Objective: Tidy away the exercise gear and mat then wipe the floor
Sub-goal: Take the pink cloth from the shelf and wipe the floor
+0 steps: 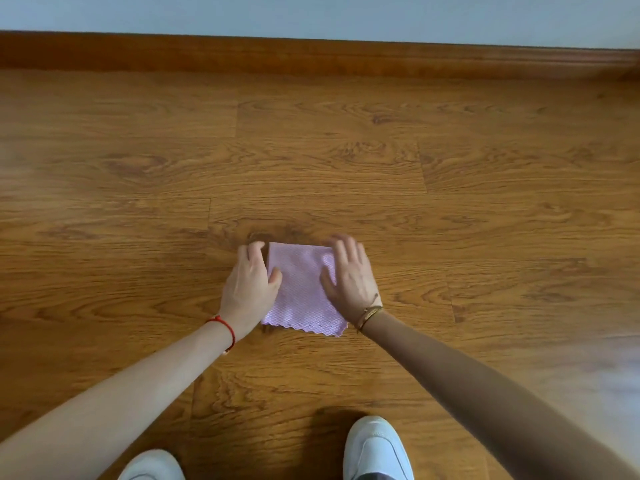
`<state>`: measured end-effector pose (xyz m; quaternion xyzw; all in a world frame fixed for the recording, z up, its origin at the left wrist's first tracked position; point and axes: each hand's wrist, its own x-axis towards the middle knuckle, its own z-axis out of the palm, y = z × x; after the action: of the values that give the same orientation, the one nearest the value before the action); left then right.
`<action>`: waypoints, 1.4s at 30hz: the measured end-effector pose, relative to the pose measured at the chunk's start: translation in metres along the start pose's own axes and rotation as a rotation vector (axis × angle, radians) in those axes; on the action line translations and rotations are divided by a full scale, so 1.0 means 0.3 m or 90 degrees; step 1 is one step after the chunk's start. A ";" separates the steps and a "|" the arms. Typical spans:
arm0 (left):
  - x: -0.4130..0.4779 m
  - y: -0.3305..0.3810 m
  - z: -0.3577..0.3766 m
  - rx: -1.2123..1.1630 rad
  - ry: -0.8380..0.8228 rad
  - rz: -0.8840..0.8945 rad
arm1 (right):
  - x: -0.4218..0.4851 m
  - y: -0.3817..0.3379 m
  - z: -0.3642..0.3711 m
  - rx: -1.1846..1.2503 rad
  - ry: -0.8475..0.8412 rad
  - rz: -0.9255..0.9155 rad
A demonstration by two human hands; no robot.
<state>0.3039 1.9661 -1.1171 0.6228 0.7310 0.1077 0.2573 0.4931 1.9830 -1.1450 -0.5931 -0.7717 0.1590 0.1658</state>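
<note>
A folded pink cloth [300, 289] with a scalloped edge lies flat on the wooden floor [346, 161] in the middle of the view. My left hand [250, 285] rests on the cloth's left side, thumb on the fabric and fingers reaching past its left edge. My right hand [349, 275] presses flat on the cloth's right side with straight fingers. No exercise gear or mat is in view.
A wooden skirting board [311, 57] runs along the pale wall at the back. My two white shoes [377, 448] stand at the bottom edge, close behind the cloth. Bare floor stretches to the left and right of the cloth.
</note>
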 end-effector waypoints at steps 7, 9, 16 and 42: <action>0.016 -0.014 0.001 -0.099 -0.058 -0.048 | 0.056 0.087 -0.023 -0.068 -0.022 0.137; 0.020 -0.016 0.000 -0.143 -0.071 -0.070 | 0.065 0.075 -0.016 -0.061 -0.024 0.136; 0.028 -0.006 -0.039 -0.264 -0.081 -0.152 | 0.091 0.029 -0.023 0.135 -0.004 0.212; 0.023 0.240 -0.784 -0.622 -0.113 -0.354 | 0.415 -0.390 -0.585 0.510 -0.117 0.427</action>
<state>0.2449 2.0258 -0.8858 0.2223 0.7085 0.3087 0.5943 0.4401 2.0834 -0.9278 -0.6811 -0.4300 0.5367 0.2512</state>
